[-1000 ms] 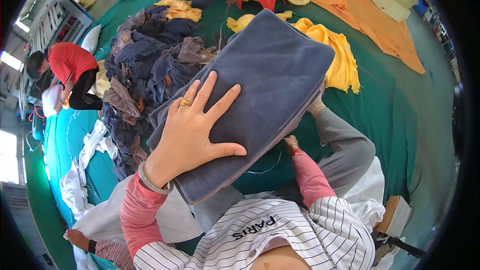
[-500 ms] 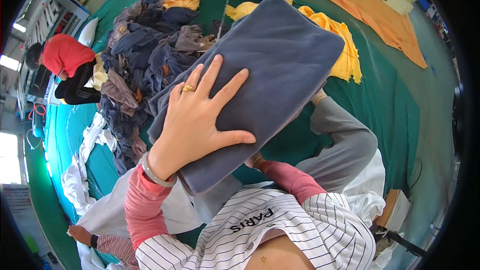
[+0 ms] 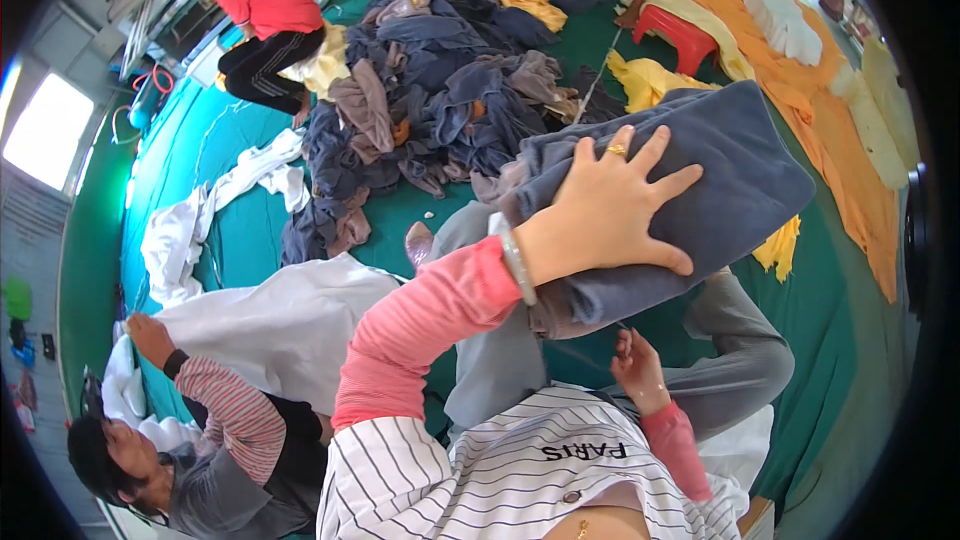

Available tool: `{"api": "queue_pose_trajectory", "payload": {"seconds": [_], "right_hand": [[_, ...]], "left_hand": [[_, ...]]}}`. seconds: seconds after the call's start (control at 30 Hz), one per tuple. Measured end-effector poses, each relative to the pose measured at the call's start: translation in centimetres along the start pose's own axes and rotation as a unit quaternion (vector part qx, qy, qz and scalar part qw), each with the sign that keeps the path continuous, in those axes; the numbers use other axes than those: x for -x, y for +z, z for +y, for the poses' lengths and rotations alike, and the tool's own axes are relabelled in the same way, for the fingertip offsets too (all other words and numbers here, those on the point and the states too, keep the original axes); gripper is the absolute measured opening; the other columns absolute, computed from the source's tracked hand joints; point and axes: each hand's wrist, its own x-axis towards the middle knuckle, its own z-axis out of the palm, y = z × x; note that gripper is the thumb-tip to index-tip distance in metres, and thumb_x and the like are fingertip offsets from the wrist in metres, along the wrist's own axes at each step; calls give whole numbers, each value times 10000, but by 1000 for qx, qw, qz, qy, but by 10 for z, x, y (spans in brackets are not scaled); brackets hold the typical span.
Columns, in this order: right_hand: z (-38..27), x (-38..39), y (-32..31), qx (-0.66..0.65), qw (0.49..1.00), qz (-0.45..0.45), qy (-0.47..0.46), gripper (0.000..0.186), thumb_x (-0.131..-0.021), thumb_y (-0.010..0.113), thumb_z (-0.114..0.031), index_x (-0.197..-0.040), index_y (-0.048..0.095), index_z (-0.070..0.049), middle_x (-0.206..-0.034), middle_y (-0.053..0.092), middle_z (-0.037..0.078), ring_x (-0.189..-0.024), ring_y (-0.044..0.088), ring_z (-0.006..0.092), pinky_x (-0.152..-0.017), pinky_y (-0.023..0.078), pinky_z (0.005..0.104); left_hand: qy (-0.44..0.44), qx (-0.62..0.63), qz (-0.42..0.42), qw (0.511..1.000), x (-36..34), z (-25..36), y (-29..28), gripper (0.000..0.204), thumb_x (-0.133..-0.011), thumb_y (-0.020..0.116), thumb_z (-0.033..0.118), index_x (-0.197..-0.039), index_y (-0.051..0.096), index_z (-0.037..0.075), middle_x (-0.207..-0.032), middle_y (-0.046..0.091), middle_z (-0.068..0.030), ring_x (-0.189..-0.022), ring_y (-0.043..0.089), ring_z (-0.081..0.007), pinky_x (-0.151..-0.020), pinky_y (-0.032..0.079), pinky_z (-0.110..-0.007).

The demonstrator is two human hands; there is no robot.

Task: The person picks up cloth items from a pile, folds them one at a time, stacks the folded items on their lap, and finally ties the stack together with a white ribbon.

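A thick, folded stack of dark blue-grey cloth [image 3: 740,175] is in front of me, over my bent legs. My left hand [image 3: 610,202] lies on its upper face with fingers and thumb spread. Loose folds and brownish layers show along the stack's left and near edges. Just below the near edge, my right hand [image 3: 640,370] is apart from the stack, its fingers curled together. A thin dark bit shows at its fingertips, too small to name.
Beyond the stack lies a heap of dark and brownish cloths [image 3: 440,70]. A red stool [image 3: 677,38], yellow cloth [image 3: 645,82] and orange cloth [image 3: 800,100] lie farther right. A person in red [image 3: 265,0] crouches far left; another person [image 3: 230,440] handles white cloth [image 3: 285,325] near left.
My view has swung left, bringing the person at near left into sight. My right hand has come out from beneath the stack. My left hand stays spread on the cloth.
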Motion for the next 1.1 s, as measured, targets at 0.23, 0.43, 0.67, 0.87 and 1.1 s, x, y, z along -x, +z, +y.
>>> {"api": "queue_pose_trajectory", "payload": {"seconds": [0.23,0.43,0.67,0.87,1.1], "right_hand": [[6,63,71,142,939,3,-312,239,-943,442,-261,-956,549,-47,-649,515,9,-605,525,111,-649,499,293],[1,84,135,383,772,36,-505,250,-950,435,-236,-850,510,-19,-530,455,27,-348,376,92,-372,375,231],[-34,113,223,603,588,-127,-523,301,-938,479,-238,-716,469,-35,-439,364,-17,-339,327,42,-383,318,186],[-59,84,294,783,412,15,-465,212,-815,547,-131,-649,524,-2,-612,442,42,-542,399,89,-495,280,226],[-66,69,305,766,472,20,-436,227,-804,525,-95,-609,493,16,-881,518,81,-628,402,97,-568,307,232]], "left_hand": [[-43,18,-11,999,-1,-9,1,866,-588,576,751,-1279,503,235,-1348,404,-221,-1203,408,-436,-917,343,-565],[-57,39,-23,997,-2,-14,2,893,-573,550,783,-1271,515,227,-1328,425,-237,-1166,442,-451,-890,360,-558],[-65,53,-55,995,-3,-9,0,902,-577,575,754,-1278,512,190,-1354,381,-253,-1193,397,-471,-904,331,-594],[-63,62,-45,995,0,-2,4,867,-600,624,671,-1298,483,176,-1366,349,-263,-1190,376,-502,-915,300,-621],[-56,95,-40,993,-4,-2,7,836,-634,627,628,-1307,468,158,-1385,315,-262,-1211,332,-516,-931,261,-639]]}}
